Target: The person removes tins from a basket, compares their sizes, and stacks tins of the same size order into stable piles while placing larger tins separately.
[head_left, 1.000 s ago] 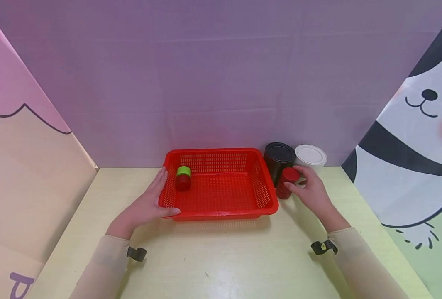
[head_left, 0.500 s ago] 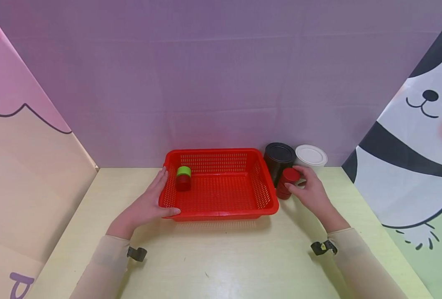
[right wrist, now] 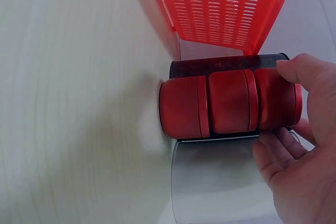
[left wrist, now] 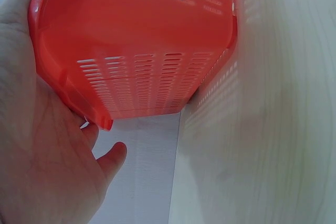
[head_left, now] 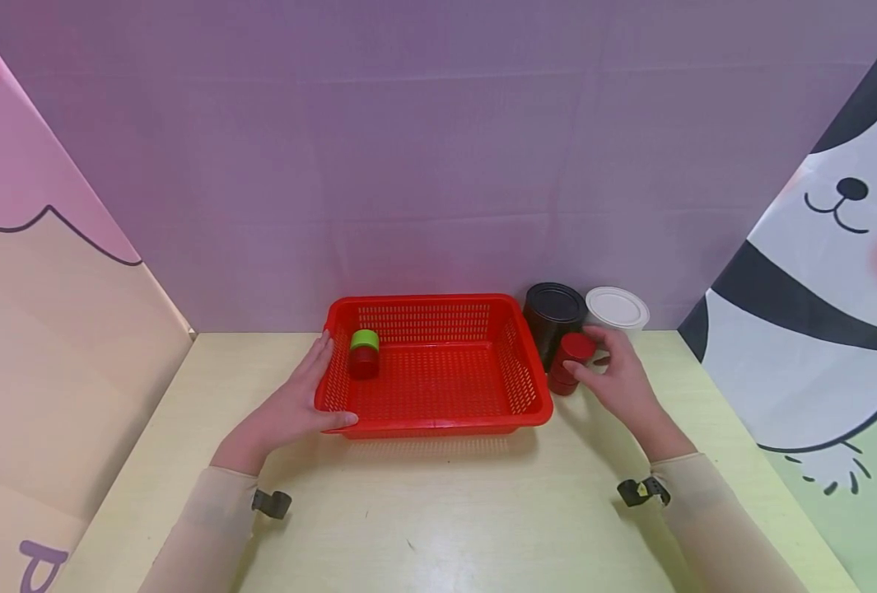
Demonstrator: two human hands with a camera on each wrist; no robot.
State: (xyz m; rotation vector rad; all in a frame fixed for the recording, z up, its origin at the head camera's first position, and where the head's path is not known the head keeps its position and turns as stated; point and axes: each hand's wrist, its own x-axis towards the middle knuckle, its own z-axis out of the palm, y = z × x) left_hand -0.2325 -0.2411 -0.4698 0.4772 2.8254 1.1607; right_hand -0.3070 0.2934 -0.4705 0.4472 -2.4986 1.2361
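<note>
My left hand (head_left: 300, 395) rests on the left end of the red plastic basket (head_left: 438, 426), thumb over its front rim and fingers extended along its side. In the left wrist view, the palm and fingers (left wrist: 50, 145) lie against the basket's rim (left wrist: 52, 74). With thumb and fingers, my right hand (head_left: 619, 379) pinches the topmost of three small red tins (head_left: 575, 344) standing in a stack right of the basket. All three tins (right wrist: 229, 100) show in the right wrist view. Inside the basket at left stand a small red tin (head_left: 364, 365) and a lime-green piece (head_left: 365, 338).
A tall black can (head_left: 554, 303) stands behind the stack, close to the basket's right end. Beside it is a white can (head_left: 618, 306), partly hidden by my right hand. A purple backdrop (head_left: 438, 165) rises at the table's (head_left: 438, 511) back edge.
</note>
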